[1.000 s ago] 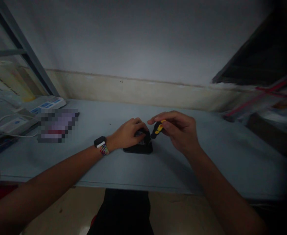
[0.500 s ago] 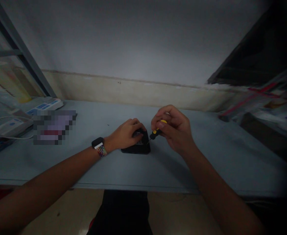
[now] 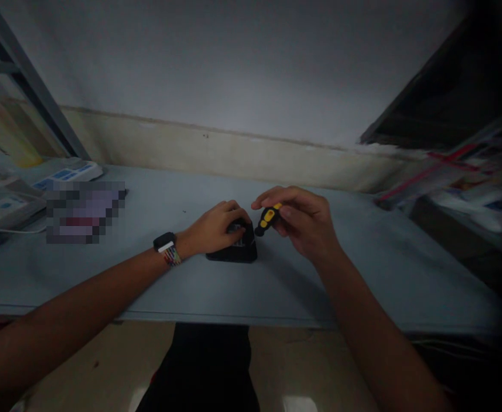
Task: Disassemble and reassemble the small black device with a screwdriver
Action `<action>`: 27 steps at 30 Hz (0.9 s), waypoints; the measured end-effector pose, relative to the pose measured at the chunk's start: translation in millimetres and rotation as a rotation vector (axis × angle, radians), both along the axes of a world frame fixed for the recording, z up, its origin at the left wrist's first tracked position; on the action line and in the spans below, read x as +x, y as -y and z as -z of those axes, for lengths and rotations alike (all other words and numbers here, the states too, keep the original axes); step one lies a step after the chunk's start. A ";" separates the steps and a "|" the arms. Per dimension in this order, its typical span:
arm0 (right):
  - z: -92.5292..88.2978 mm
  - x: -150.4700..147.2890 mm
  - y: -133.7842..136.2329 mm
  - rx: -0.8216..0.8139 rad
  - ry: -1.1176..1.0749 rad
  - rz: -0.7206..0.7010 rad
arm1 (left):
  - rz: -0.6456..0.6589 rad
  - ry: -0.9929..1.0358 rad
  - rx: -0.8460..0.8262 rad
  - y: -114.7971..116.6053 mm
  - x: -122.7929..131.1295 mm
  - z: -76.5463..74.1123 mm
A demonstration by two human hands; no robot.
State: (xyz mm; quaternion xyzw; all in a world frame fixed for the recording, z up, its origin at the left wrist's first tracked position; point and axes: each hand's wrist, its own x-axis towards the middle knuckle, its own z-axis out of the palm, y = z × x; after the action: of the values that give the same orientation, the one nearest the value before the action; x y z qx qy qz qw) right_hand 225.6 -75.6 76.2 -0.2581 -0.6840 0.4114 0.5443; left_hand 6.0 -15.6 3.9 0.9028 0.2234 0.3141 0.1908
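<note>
A dark, flat box-like object [image 3: 238, 253] lies on the pale blue table [image 3: 178, 292], with a lighter patch on its top. My left hand [image 3: 214, 229], a watch with a patterned band on its wrist, rests over the object's left and far side, its fingers wrapped onto it. To the right, my right hand [image 3: 305, 220] grips a yellow and black screwdriver [image 3: 269, 217] between thumb and fingers. The handle tilts down to the left, and its thin shaft points at the right edge of the dark object. Whether the tip touches is too small to tell.
At the left lie a power strip [image 3: 68, 174], white cables and a pixelated flat item [image 3: 86, 213]. A metal frame [image 3: 40, 91] stands at the back left. Red-edged clear items [image 3: 426, 171] are at the right. The wall [image 3: 234, 74] rises behind the table.
The view has shifted slightly. My right hand's fingers have changed their hold on the screwdriver, with the index finger stretched further and more of the handle showing. My left hand still holds the dark object.
</note>
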 end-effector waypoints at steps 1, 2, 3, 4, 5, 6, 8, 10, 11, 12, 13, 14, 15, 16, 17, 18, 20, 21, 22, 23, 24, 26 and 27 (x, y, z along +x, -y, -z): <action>-0.4 0.2 0.8 -0.008 0.000 -0.005 | -0.005 -0.007 -0.002 -0.1 0.1 -0.4; -1.2 -0.1 2.0 -0.022 -0.007 -0.012 | -0.010 -0.016 -0.004 -0.2 0.3 -0.8; -2.3 -0.9 3.4 -0.039 -0.020 -0.016 | -0.011 -0.023 -0.004 -0.5 0.4 -1.3; -3.6 -2.1 4.8 -0.057 -0.033 -0.016 | -0.010 -0.028 -0.005 -0.8 0.6 -1.6; -4.8 -3.6 6.0 -0.073 -0.041 -0.011 | -0.006 -0.029 -0.006 -1.2 0.7 -1.8; -5.8 -5.1 6.9 -0.082 -0.043 -0.003 | 0.000 -0.025 -0.007 -1.8 0.8 -1.9; -7.1 -8.1 7.7 -0.090 -0.037 0.018 | 0.009 -0.014 -0.008 -2.9 0.8 -1.4; -7.4 -10.2 7.5 -0.095 -0.042 0.025 | 0.015 0.000 -0.008 -4.1 0.7 0.0; -7.4 -10.9 7.4 -0.100 -0.050 0.021 | 0.015 0.008 -0.006 -4.6 0.7 0.8; -7.4 -11.2 7.2 -0.107 -0.057 0.017 | 0.014 0.015 -0.006 -5.0 0.7 1.7; -7.4 -11.4 7.2 -0.113 -0.063 0.015 | 0.012 0.020 -0.006 -5.3 0.7 2.6; -7.5 -11.3 7.1 -0.114 -0.067 0.014 | 0.009 0.024 -0.003 -5.6 0.6 3.3; -7.6 -11.1 7.1 -0.108 -0.070 0.015 | 0.007 0.025 0.001 -5.8 0.5 3.8; -7.5 -10.7 7.0 -0.096 -0.072 0.020 | 0.005 0.024 0.005 -6.0 0.4 4.0; -7.3 -10.1 6.8 -0.077 -0.071 0.028 | 0.004 0.021 0.010 -6.2 0.3 4.1; -6.8 -9.2 6.4 -0.057 -0.064 0.038 | 0.003 0.016 0.015 -6.3 0.1 4.1; -5.1 -6.6 5.3 -0.029 -0.037 0.057 | 0.005 0.002 0.020 -6.8 -0.3 4.1; -3.9 -5.0 4.7 -0.025 -0.021 0.061 | 0.005 -0.004 0.019 -7.1 -0.5 4.2; -2.7 -3.4 4.1 -0.029 -0.007 0.062 | 0.005 -0.006 0.018 -7.5 -0.5 4.4; -1.4 -2.0 3.6 -0.040 0.002 0.057 | 0.007 -0.004 0.018 -7.8 -0.5 4.6; -0.4 -0.9 3.2 -0.056 0.004 0.050 | 0.009 -0.002 0.018 -8.1 -0.4 4.8; 0.5 -0.3 3.0 -0.087 -0.009 0.027 | 0.011 -0.002 0.022 -8.5 -0.1 4.9; 0.4 -1.0 3.2 -0.098 -0.020 0.019 | 0.011 -0.005 0.023 -8.4 0.0 4.6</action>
State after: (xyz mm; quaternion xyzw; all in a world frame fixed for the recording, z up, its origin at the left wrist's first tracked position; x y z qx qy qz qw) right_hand 224.6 -78.8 75.8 -0.2868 -0.6550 0.4420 0.5417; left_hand 6.0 -7.2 -0.8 0.9069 0.2155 0.3133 0.1814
